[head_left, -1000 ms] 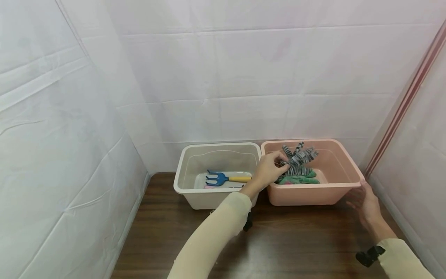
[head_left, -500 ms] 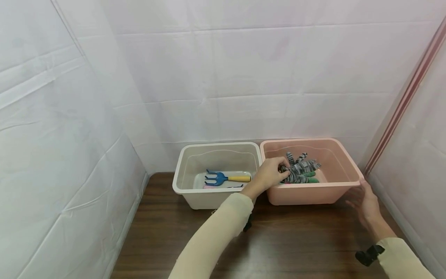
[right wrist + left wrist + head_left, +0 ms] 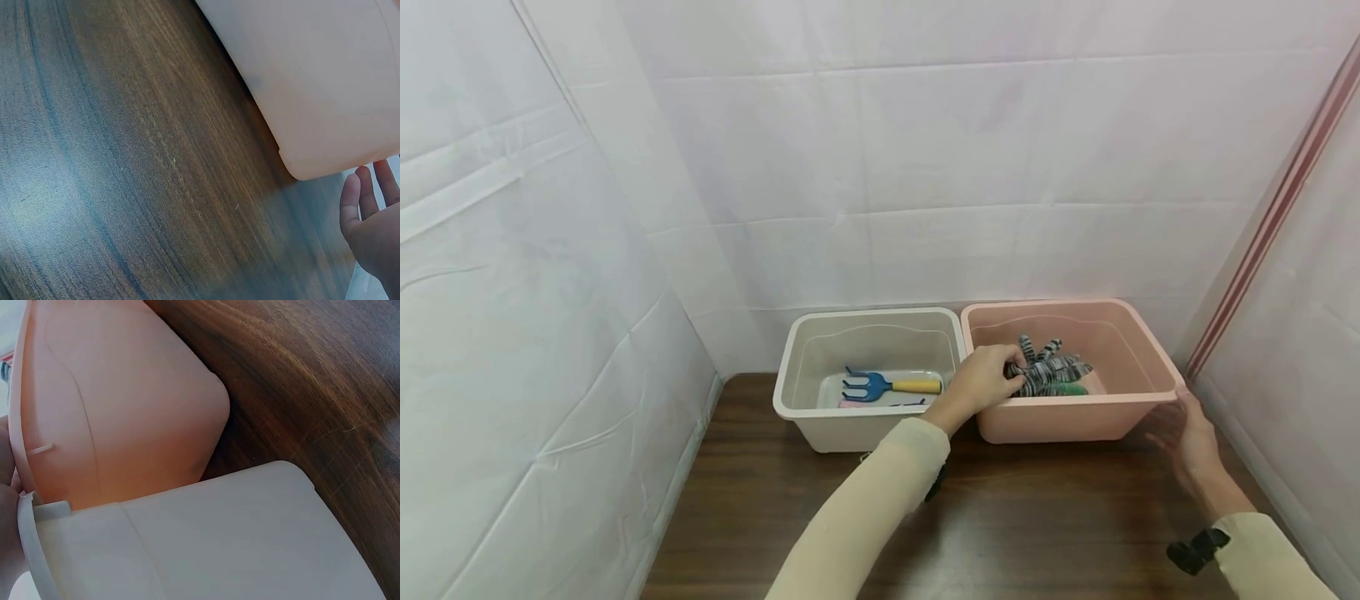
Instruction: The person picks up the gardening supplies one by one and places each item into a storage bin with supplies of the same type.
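Observation:
In the head view, my left hand (image 3: 983, 377) reaches over the near left rim of the pink bin (image 3: 1078, 422) and pinches a grey-and-black striped knit glove (image 3: 1045, 368) near its cuff. The glove's fingers spread away to the right inside the bin. Part of a green glove (image 3: 1071, 389) shows beneath it; the rest is covered. At the bin's front right corner my right hand (image 3: 1191, 437) touches the rim. In the right wrist view, the right hand's fingers (image 3: 367, 190) lie loosely extended against the bin's end wall.
A white bin (image 3: 838, 433) stands against the pink one's left side. Inside lies a blue hand fork (image 3: 880, 386) with a yellow handle, beside a pink item (image 3: 852, 404) mostly hidden by the rim. Both bins sit on a dark wooden table (image 3: 1030, 517), with white sheeting (image 3: 925, 208) around.
My left hand has lowered the striped glove deeper into the pink bin, onto the green one, which is now mostly covered. The right hand stays at the corner.

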Motion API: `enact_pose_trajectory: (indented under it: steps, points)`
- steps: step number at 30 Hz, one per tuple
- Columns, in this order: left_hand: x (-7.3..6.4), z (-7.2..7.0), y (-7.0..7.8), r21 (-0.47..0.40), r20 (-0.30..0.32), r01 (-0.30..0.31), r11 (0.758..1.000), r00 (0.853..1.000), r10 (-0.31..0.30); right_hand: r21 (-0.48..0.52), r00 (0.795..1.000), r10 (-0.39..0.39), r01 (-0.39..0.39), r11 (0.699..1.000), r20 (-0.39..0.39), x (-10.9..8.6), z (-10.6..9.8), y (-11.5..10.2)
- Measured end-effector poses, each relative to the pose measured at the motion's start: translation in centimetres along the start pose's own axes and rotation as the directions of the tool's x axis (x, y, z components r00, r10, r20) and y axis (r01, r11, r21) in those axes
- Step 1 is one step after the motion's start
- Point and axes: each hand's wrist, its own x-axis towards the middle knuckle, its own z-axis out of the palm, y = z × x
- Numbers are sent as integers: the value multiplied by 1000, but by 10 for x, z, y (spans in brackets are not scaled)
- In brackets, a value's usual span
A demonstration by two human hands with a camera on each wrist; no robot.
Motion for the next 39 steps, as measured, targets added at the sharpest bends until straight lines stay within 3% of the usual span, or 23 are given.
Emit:
enact_pose_trajectory:
  steps: [8, 17, 30, 39]
  points:
    - [0, -2, -1, 3, 1, -16, 1000, 1000, 16, 60, 1000, -7, 6, 998, 15, 4, 1, 2]
    - [-2, -4, -4, -18, 11, -17, 1000, 1000, 17, 7, 1000, -1, 1, 1000, -3, 5, 4, 4]
    - [1, -1, -4, -12, 17, -15, 1000, 1000, 15, 4, 1000, 9, -9, 1000, -1, 5, 5, 2]
    - [4, 2, -5, -21, 28, 20, 1000, 999, -19, -33, 999, 23, -25, 999, -47, 7, 6, 5]
